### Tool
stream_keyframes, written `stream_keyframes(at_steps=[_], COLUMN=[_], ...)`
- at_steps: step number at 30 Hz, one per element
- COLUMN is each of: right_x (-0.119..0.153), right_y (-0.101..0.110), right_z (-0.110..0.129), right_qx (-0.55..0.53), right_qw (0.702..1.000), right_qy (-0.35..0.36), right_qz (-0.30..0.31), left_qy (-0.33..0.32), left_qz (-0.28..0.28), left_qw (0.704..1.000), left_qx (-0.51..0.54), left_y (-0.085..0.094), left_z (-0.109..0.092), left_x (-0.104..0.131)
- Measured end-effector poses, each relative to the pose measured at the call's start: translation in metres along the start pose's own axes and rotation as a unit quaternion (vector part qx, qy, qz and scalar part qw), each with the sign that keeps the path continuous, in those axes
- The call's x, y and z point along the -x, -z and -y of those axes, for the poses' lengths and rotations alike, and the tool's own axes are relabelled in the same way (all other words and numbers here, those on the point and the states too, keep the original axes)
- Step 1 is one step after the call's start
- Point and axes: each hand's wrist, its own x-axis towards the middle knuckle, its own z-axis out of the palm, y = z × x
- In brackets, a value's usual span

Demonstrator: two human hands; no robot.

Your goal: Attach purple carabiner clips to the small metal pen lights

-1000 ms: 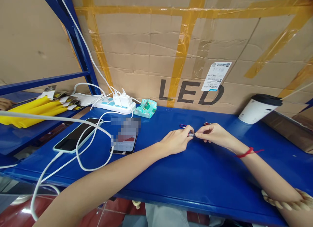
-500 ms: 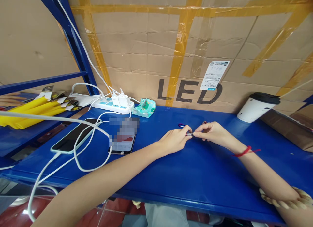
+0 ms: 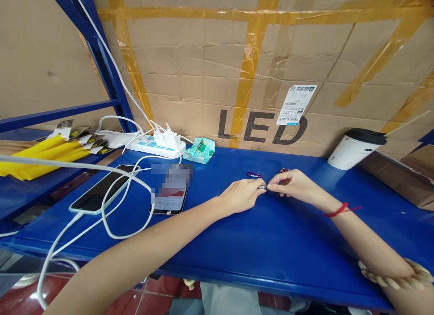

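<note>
My left hand (image 3: 242, 196) is closed around a small, thin, grey and partly clear cylinder (image 3: 262, 187); its kind cannot be made out. The thumb and fingertips of my right hand (image 3: 290, 184) pinch together at the cylinder's right end. Something small with red and dark parts (image 3: 284, 170) shows behind the right fingers, mostly hidden. Just beyond my left fingers, a purple carabiner (image 3: 253, 174) lies on the blue table (image 3: 230, 247).
Left of my hands are two phones, one lit (image 3: 171, 197) and one dark (image 3: 105, 188), with looping white cables. Behind them are a power strip (image 3: 149, 146) and a green tissue pack (image 3: 200, 150). A white cup (image 3: 352, 150) stands back right; yellow packages (image 3: 44, 154) lie far left.
My left fingers have lowered slightly over the cylinder, so more of the carabiner shows. My right hand keeps its pinch. At the far left, another person's hand has shifted lower behind the yellow packages.
</note>
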Motion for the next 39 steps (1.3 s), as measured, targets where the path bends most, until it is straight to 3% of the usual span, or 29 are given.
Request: stream_keyframes(at_steps=[12, 18, 24, 30, 39], right_x=[0.002, 0.005, 0.004, 0.003, 0.001], right_y=[-0.001, -0.002, -0.002, -0.002, 0.0], right_z=[0.002, 0.011, 0.011, 0.009, 0.014], right_qx=[-0.037, -0.075, -0.093, -0.118, -0.199], right_qw=[0.999, 0.995, 0.993, 0.992, 0.979], right_qy=[-0.013, 0.022, 0.053, 0.049, 0.051], right_qz=[0.034, 0.063, 0.05, -0.013, -0.004], left_qy=[-0.009, -0.001, 0.009, 0.016, -0.005], left_qz=[0.008, 0.016, 0.023, 0.004, -0.02], left_qw=[0.997, 0.998, 0.998, 0.993, 0.992], left_qx=[0.08, 0.066, 0.06, 0.116, 0.123], left_y=[0.005, 0.004, 0.005, 0.009, 0.004], left_z=[0.001, 0.002, 0.003, -0.002, -0.004], left_x=[0.001, 0.001, 0.001, 0.003, -0.002])
